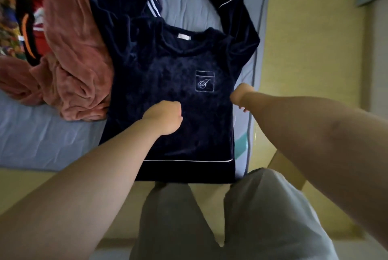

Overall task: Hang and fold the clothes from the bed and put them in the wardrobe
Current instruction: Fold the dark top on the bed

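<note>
A navy velvet top [168,74] with white piping and a chest pocket lies flat, front up, on the bed, its hem at the near edge. Its right sleeve [233,7] bends up and away. My left hand [165,117] rests on the middle of the top with the fingers tucked under and hidden from view. My right hand [241,95] is at the top's right side seam, below the pocket. Its fingers curl down around the fabric edge.
A crumpled pink fleece garment [71,66] lies left of the top and touches it. More clothes, red [39,7] and multicoloured [8,11], are piled at the far left. The blue bed sheet [42,133] shows at the near left. The mattress edge [252,112] runs just right of the top, with yellow floor beyond.
</note>
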A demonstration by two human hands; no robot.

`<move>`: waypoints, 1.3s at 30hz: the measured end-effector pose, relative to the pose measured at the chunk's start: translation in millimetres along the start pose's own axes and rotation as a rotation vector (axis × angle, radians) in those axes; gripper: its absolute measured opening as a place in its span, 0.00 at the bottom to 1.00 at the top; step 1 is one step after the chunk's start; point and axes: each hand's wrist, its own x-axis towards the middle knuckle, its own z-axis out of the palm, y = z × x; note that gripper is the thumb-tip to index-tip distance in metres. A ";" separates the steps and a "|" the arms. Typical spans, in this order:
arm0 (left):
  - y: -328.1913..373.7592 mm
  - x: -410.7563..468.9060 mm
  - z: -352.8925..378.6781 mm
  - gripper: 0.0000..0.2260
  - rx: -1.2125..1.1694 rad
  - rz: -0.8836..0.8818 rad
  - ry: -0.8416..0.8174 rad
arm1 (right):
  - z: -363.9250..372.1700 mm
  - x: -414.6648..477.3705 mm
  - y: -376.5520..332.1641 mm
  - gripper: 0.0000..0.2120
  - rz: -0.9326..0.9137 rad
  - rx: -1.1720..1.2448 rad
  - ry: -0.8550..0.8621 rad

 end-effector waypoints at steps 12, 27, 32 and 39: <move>86.2 152.8 23.7 0.09 -0.343 -0.158 0.124 | -85.7 190.0 33.5 0.30 -0.057 -0.259 0.271; 186.3 348.5 36.7 0.26 -0.633 -0.372 0.157 | -158.1 276.4 125.4 0.22 -0.980 -0.952 0.220; 192.1 345.0 19.9 0.36 -0.937 -0.432 0.019 | -162.7 236.4 114.8 0.13 -0.539 -0.299 0.051; 191.7 302.5 23.9 0.15 -0.863 -0.556 0.279 | -151.8 211.2 84.5 0.07 0.029 0.650 -0.437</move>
